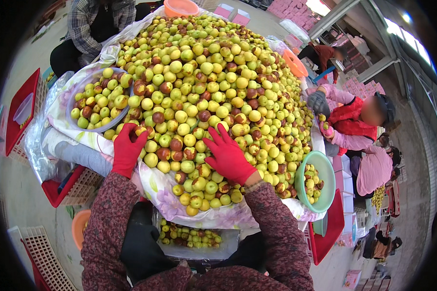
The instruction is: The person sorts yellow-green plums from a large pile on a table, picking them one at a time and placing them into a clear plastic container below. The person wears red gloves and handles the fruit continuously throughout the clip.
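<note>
A big heap of yellow-green jujubes, many with brown patches, lies on a white floral cloth. My left hand, in a red glove, is at the near left edge of the heap. Its thumb and fingers curl beside a brown-patched jujube; whether they grip it is unclear. My right hand, gloved in red too, lies palm down on the fruit with its fingers apart, holding nothing. Left of the heap, a translucent lavender basin holds jujubes. To the right, a green basin also has some inside.
Between my knees, a plastic-lined container holds jujubes. Red crates stand at both sides. A person in a plaid shirt sits at the far left; another in a red vest works at the right. Orange basins edge the heap.
</note>
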Action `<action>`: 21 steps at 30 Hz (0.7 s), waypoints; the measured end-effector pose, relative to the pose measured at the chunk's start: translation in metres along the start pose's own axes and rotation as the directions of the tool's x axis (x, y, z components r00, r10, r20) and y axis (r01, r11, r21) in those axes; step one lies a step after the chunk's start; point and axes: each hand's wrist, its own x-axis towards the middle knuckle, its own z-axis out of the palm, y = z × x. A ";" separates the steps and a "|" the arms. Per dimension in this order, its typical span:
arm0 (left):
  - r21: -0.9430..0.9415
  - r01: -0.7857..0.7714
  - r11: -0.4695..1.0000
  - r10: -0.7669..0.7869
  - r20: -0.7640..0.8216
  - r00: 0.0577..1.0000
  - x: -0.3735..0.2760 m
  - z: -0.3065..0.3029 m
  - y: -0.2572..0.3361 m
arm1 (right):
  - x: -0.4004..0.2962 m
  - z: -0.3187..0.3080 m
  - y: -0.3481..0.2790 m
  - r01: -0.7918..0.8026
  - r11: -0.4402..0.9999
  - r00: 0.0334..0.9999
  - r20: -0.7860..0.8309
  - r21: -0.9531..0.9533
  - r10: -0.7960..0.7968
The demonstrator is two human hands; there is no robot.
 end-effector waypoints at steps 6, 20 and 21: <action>-0.011 0.018 1.000 -0.018 -0.011 1.000 0.000 0.002 -0.001 | 0.037 -0.019 0.009 -0.152 0.927 0.976 -0.096 0.344 0.195; 0.002 0.073 0.997 -0.073 0.035 0.997 -0.001 -0.002 0.011 | 0.237 0.051 -0.036 -0.212 0.955 0.907 -0.405 -0.208 0.113; 0.003 0.064 0.998 -0.065 0.024 0.998 -0.001 -0.003 0.012 | 0.244 0.054 -0.035 -0.230 0.944 0.904 -0.412 -0.236 0.118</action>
